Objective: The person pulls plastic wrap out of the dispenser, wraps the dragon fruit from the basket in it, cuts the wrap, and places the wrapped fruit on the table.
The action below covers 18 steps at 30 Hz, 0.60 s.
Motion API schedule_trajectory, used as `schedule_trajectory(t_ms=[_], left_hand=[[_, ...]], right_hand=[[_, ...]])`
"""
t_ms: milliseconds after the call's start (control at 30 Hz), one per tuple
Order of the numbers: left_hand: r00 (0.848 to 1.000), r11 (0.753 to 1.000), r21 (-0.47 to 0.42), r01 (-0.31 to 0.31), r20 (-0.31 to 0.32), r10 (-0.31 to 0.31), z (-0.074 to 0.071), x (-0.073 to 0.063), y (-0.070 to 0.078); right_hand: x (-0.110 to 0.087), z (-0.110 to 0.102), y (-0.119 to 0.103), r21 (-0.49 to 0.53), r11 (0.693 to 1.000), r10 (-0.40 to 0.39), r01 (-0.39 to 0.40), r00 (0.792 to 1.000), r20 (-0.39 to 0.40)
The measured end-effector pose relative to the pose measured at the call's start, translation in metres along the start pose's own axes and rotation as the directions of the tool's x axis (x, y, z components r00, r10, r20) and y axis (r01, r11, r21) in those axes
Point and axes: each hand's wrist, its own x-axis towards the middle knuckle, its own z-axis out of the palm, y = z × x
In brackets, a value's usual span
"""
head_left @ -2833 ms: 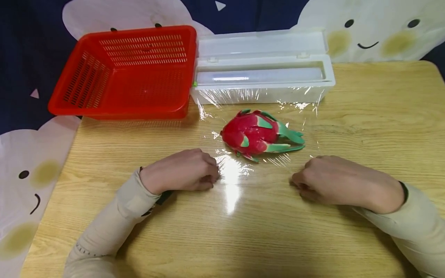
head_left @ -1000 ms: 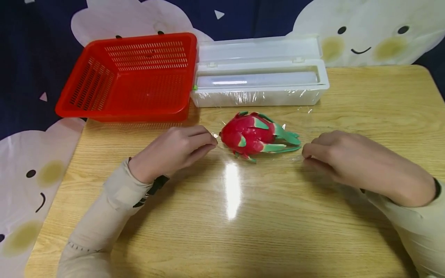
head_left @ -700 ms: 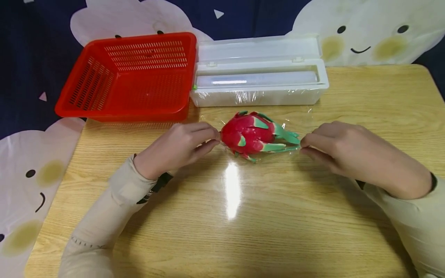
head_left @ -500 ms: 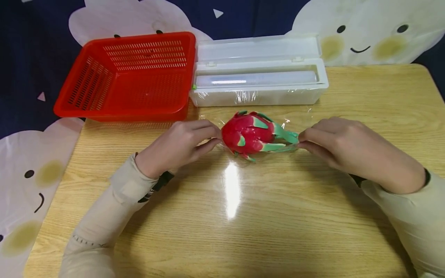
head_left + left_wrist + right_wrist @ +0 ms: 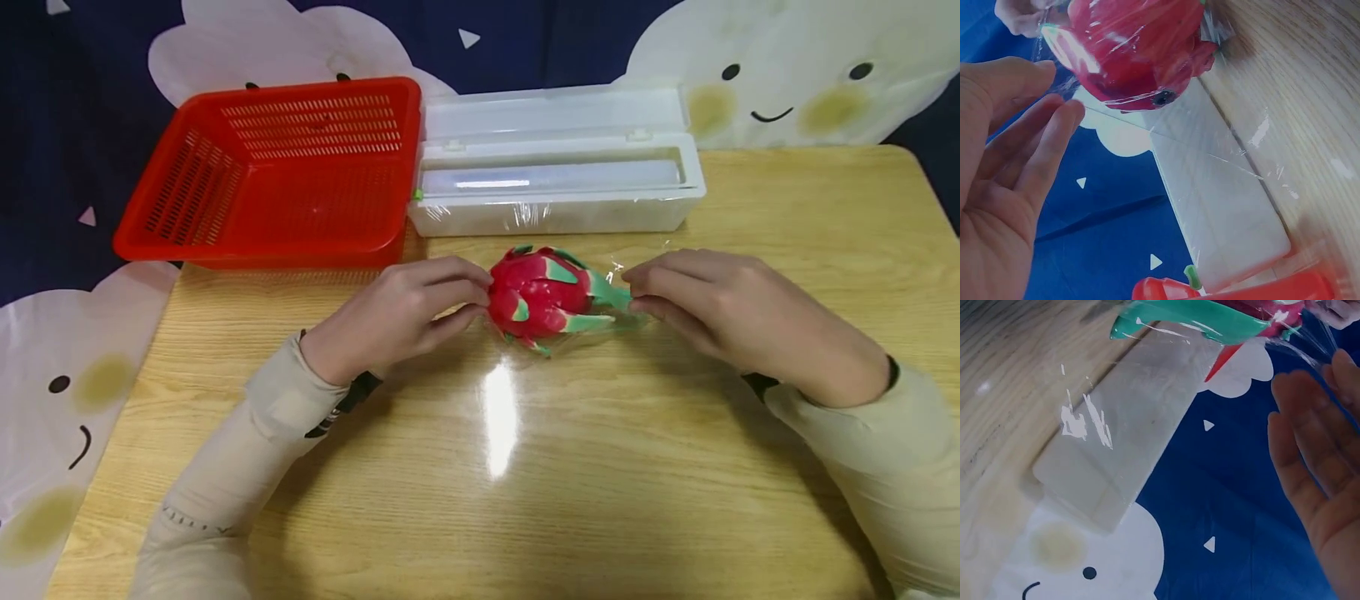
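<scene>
A dragon fruit (image 5: 543, 292), red with green-tipped scales, lies on its side at the middle of the table, stem end left. Clear cling film (image 5: 1261, 132) lies under and over it and reaches back to the white dispenser box. At the fruit's left end, my left hand (image 5: 408, 312) pinches the film between thumb and fingers, touching or nearly touching the fruit. My right hand (image 5: 720, 304) pinches film beside the green tips at the right end. In the right wrist view, film (image 5: 1088, 422) stretches taut towards the thumb. The fingertips' exact hold is partly hidden.
The white cling film box (image 5: 562, 217) stands behind the fruit, lid raised, with the film roll (image 5: 555, 177) inside. Left of it sits a red plastic basket (image 5: 262, 257). A blue cloth with cloud faces (image 5: 517, 50) hangs behind the wooden table (image 5: 600, 500).
Both hands have moved from in front of the fruit up to its two ends, bringing the film's near edge over it. They have lately drawn closer together.
</scene>
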Motion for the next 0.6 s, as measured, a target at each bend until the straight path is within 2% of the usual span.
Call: schedule_trajectory(t_ms=[300,400,600], left_hand=[[1.0,0.998,-0.057,0.012,-0.026,-0.014,0.005,0.001,-0.006],[0.999,0.997,-0.075,0.018,-0.027,-0.02,0.007,0.002,-0.008],[0.998,0.991,-0.125,0.046,-0.026,-0.049,0.013,0.004,-0.011]], right_hand=[[0.006,0.011,0.013,0.106,0.993,0.044,-0.052,0.996,0.081],[0.007,0.013,0.016,0.137,0.986,0.084,-0.1,0.99,0.117],[0.011,0.018,0.021,0.154,0.964,0.185,-0.215,0.964,0.19]])
